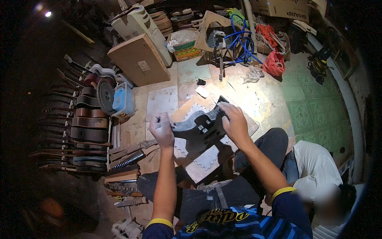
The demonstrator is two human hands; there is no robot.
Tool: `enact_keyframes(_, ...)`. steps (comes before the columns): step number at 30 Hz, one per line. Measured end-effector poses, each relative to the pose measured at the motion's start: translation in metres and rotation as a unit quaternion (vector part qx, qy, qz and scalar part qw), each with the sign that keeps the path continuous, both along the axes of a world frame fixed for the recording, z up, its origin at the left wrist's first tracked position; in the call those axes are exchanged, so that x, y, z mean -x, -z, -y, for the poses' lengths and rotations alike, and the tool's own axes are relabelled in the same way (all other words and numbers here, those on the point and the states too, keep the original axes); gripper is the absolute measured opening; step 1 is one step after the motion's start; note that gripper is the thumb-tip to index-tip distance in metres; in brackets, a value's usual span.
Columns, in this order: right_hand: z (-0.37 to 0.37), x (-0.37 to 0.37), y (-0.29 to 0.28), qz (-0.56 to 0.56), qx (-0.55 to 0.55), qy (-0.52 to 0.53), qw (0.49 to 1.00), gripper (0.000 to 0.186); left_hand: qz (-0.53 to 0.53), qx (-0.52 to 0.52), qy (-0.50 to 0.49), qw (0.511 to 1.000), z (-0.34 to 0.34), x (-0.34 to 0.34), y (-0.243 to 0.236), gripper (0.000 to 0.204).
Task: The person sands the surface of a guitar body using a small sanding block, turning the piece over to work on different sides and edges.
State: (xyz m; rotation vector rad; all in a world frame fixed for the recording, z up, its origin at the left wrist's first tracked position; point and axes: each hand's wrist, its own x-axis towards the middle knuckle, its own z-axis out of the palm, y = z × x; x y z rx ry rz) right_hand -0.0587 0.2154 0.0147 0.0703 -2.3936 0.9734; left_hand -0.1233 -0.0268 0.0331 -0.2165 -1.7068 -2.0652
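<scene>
- The right grip (234,121) is closed over the right end of a dark guitar body (195,139).
- The left grip (162,129) has curled fingers at the body's left edge; whether it pinches the edge, I cannot tell.
- The body lies between both hands, above a pale board (202,166).
- Leftward, guitars (90,122) stand in a row.
- A person in a white shirt (314,161) is near, lower right.

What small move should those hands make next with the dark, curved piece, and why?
I'd probably steady the left hand more firmly against the left edge of the dark piece. The right hand has hold of its far right end, while the left is curled beside that edge, and its grip is hard to make out.
</scene>
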Motion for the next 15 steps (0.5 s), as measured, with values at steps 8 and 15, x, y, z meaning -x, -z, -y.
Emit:
enact_keyframes(8,-0.003,0.023,0.042,0.100,-0.387,-0.042,0.916,0.057,-0.086,0.664,-0.142,0.729,-0.037,-0.058,-0.069,0.056)
enact_keyframes(15,0.008,-0.003,0.055,0.180,-0.238,-0.053,0.953,0.076,-0.030,0.801,-0.028,0.597,-0.062,-0.026,-0.039,0.068)
